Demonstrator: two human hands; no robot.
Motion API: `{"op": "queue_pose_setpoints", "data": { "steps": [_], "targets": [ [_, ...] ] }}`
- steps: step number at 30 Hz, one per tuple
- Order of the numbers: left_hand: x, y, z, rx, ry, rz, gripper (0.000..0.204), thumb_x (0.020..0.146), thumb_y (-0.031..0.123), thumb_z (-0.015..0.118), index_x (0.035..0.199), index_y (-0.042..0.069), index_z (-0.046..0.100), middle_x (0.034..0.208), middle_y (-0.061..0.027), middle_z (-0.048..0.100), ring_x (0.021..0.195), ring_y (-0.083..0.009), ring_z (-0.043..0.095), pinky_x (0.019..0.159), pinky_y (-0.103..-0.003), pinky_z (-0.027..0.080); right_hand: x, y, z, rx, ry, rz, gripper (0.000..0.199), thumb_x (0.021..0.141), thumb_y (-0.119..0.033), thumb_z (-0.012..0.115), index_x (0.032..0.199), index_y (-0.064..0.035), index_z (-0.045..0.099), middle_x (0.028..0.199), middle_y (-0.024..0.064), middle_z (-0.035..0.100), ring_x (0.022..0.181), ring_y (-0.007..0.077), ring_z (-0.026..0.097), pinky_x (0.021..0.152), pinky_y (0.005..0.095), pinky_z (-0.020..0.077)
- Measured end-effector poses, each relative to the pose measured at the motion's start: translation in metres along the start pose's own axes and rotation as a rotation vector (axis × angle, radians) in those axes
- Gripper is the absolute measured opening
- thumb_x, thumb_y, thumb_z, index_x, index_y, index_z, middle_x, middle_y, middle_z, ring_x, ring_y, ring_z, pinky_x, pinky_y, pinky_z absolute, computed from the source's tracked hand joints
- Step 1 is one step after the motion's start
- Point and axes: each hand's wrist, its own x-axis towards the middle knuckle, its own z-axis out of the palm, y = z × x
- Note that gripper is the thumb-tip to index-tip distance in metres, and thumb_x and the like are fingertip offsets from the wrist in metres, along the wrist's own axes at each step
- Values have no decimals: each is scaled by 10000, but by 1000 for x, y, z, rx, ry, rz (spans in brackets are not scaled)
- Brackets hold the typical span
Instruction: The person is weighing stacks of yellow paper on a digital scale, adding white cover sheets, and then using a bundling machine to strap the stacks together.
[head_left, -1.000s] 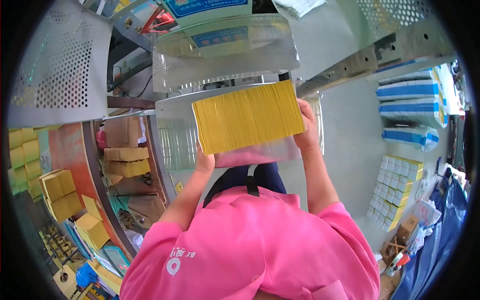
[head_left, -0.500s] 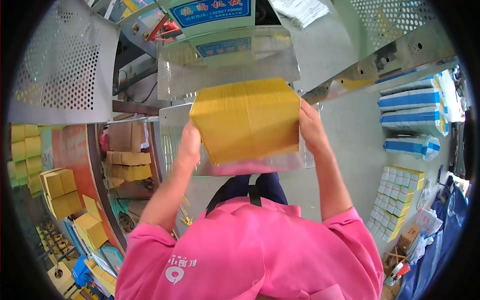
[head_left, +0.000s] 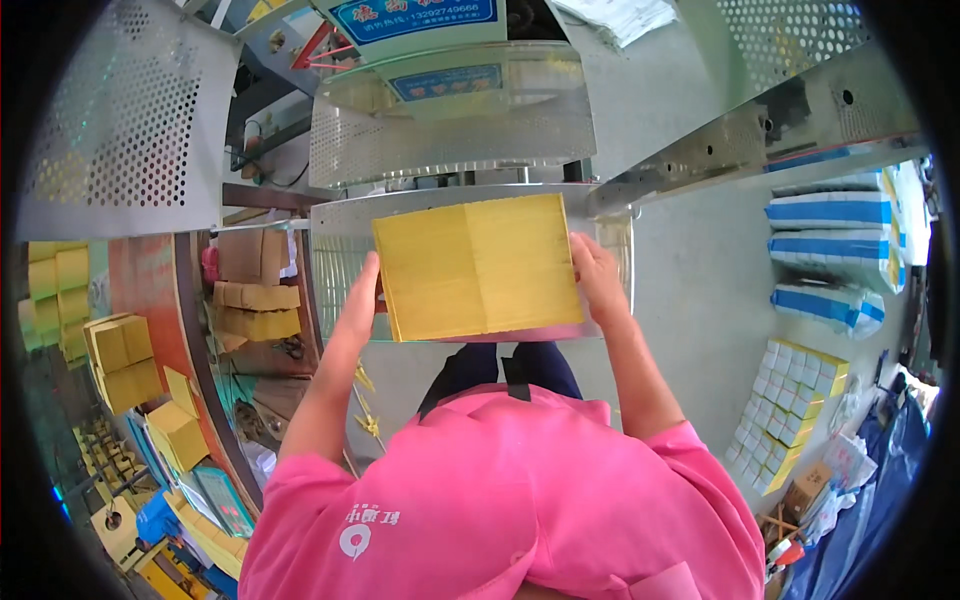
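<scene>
A thick stack of yellow paper point(head_left: 475, 268) is between my two hands above a shiny metal tray point(head_left: 340, 235). Its broad top face is up, and a faint crease runs down the middle. My left hand point(head_left: 352, 305) lies along the stack's left side, thumb at the edge and the other fingers partly hidden. Against the right side is my right hand point(head_left: 598, 282), its thumb near the top edge and its fingertips out of sight. Whether the stack's underside rests on the tray cannot be told.
Beyond the tray stands a machine with a clear guard point(head_left: 450, 115). A metal rail point(head_left: 750, 135) slants across the right, a perforated panel point(head_left: 130, 130) fills the upper left. Blue-and-white packages point(head_left: 830, 230) and bundled yellow stacks point(head_left: 785, 410) are at right; more yellow stacks point(head_left: 180, 435) stand left.
The stack of yellow paper has tipped from showing its layered side to lying with its broad face up. It and both hands have shifted slightly left.
</scene>
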Motion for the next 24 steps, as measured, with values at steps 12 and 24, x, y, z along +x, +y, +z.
{"op": "queue_pose_setpoints", "data": {
  "steps": [12,24],
  "targets": [
    [12,-50,55,-759,-83,234,600,1027,482,341,1433,42,388,1388,-71,479,1274,-196,448,1066,-347,348,-10,19,33,495,-96,-364,517,1022,-313,414,1424,13,395,1461,126,409,1353,228,376,1128,353,276],
    [94,60,77,-553,-265,412,618,997,450,454,1473,73,342,1451,-53,405,1346,-178,356,1098,-330,296,60,-51,21,525,-55,-336,581,981,-390,455,1445,-50,371,1338,50,504,1227,172,472,1029,307,373]
  ]
}}
